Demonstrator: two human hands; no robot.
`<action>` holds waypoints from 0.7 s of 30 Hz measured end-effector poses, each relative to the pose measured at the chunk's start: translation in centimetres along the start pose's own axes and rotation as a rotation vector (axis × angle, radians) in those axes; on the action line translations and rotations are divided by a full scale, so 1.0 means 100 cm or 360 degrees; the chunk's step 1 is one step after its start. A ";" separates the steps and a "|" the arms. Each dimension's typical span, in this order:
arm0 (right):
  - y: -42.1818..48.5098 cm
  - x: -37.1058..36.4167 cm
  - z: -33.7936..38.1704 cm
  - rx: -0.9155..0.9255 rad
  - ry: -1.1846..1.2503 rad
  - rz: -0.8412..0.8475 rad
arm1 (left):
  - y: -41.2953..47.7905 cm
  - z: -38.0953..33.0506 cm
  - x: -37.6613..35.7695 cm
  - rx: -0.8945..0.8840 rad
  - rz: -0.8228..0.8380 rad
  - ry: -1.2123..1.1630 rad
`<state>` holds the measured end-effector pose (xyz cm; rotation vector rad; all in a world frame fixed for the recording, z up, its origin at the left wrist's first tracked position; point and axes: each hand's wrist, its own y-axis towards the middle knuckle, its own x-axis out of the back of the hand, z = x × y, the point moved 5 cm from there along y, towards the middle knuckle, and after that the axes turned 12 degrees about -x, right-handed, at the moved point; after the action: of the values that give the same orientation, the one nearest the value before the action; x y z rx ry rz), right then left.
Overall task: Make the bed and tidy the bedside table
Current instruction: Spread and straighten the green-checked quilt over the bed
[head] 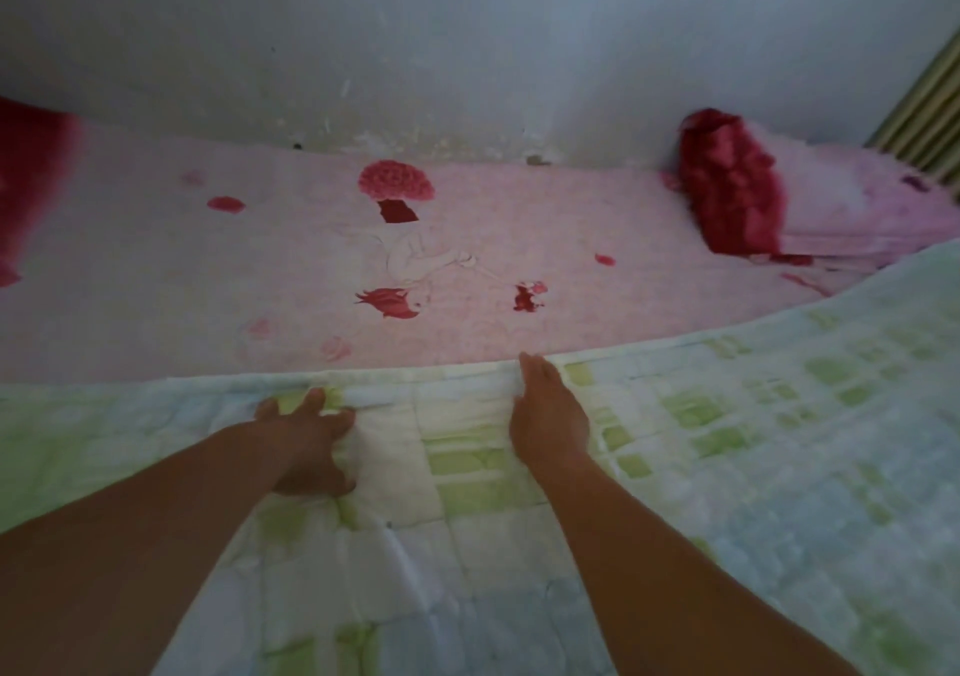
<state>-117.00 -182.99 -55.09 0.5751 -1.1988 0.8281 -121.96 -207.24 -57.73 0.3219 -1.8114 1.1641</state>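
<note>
A green-and-white checked quilt covers the near half of the bed, its far edge running across the middle of the view. My left hand grips a bunch of the quilt just behind that edge. My right hand holds the same edge, fingers curled over it. Beyond the quilt lies the pink bed sheet with red flower prints. A pink pillow with a red ruffled end lies at the far right of the bed.
A pale wall runs along the bed's far side. A striped curtain or slatted headboard shows at the upper right. A dark red cloth lies at the bed's far left.
</note>
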 end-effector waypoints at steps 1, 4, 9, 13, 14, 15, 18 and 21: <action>0.008 0.000 -0.005 0.0023 -0.0155 0.0059 | -0.003 0.000 0.001 0.0008 0.0008 -0.0010; 0.019 -0.007 0.001 0.0212 -0.0385 0.0126 | -0.009 0.000 0.005 0.0001 0.0006 -0.0066; 0.038 -0.010 0.026 0.0329 -0.0632 0.0199 | -0.014 -0.001 0.009 0.0017 -0.0020 -0.0145; 0.048 -0.002 0.040 0.0320 -0.0556 0.0103 | -0.018 -0.005 0.008 -0.0017 -0.0067 -0.0155; 0.053 0.002 0.045 0.0306 -0.0432 0.0030 | -0.017 -0.003 0.008 -0.0020 -0.0083 -0.0158; 0.058 0.006 0.047 0.0291 -0.0247 -0.0080 | -0.017 -0.002 0.007 -0.0026 -0.0088 -0.0166; 0.058 -0.010 0.049 0.0266 0.0044 -0.0096 | -0.013 0.003 0.003 -0.0017 -0.0099 -0.0258; 0.032 -0.042 0.055 0.0248 -0.0021 0.0135 | -0.012 0.005 0.002 -0.0015 -0.0130 -0.0296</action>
<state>-123.35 -186.42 -57.66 0.6610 -1.1839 0.9970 -121.60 -208.20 -56.94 0.5087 -1.9448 1.0981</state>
